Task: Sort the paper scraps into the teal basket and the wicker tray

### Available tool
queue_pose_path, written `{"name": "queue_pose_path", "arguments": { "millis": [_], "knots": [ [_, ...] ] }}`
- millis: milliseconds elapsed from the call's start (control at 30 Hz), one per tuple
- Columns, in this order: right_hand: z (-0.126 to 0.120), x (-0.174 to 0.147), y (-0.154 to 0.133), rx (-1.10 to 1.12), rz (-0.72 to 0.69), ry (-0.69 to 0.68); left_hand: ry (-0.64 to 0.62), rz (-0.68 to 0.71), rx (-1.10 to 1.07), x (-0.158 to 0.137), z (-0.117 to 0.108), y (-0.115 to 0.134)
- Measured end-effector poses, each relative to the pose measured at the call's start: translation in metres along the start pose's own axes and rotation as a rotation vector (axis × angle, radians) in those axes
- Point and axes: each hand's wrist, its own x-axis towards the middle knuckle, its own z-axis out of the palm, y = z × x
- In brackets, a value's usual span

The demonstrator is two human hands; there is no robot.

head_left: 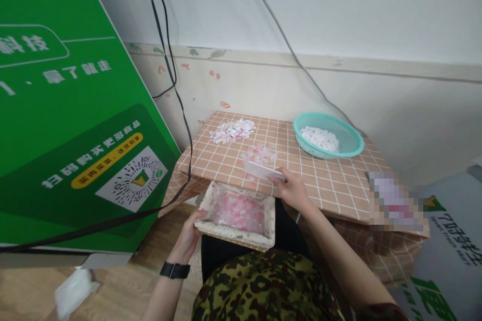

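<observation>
My left hand (191, 233) grips the left side of a small cloth-lined wicker basket (237, 238), held just below the table's front edge. Pink and whitish see-through bits (241, 208) cover its bottom. My right hand (292, 188) is closed on a flat white card-like piece (263, 170), which is tilted over the front of the table. Just behind that piece lies a thin patch of similar pink bits (259, 152) on the cloth. What the bits are exactly, I cannot tell.
A checked brown cloth covers the table (327, 190). A heap of small white and pink pieces (233, 131) lies at the back left. A turquoise mesh basket (350, 143) with white pieces stands at the back right. A black cable (191, 145) hangs before the green box (75, 110).
</observation>
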Motion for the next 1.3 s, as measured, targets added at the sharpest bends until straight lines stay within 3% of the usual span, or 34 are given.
{"name": "queue_pose_path", "arguments": {
  "millis": [167,333,500,600,967,1300],
  "knots": [
    [0.009,0.001,-0.007,0.035,-0.035,-0.048,-0.016,-0.002,-0.022,-0.001,0.002,0.001],
    [0.002,-0.013,-0.017,0.062,-0.084,-0.156,0.006,-0.004,-0.003,-0.002,0.004,0.001],
    [-0.010,-0.005,-0.001,0.016,0.058,0.055,0.007,-0.024,-0.013,0.000,0.000,-0.003],
    [-0.011,0.005,0.011,-0.064,0.105,0.101,0.003,-0.018,-0.010,0.001,-0.002,-0.004],
    [0.005,0.027,0.004,-0.044,-0.002,0.008,-0.044,0.018,-0.015,0.001,-0.002,0.000],
    [0.009,0.000,-0.011,0.044,-0.035,-0.098,-0.049,0.005,-0.022,0.002,-0.003,-0.002]
  ]
}}
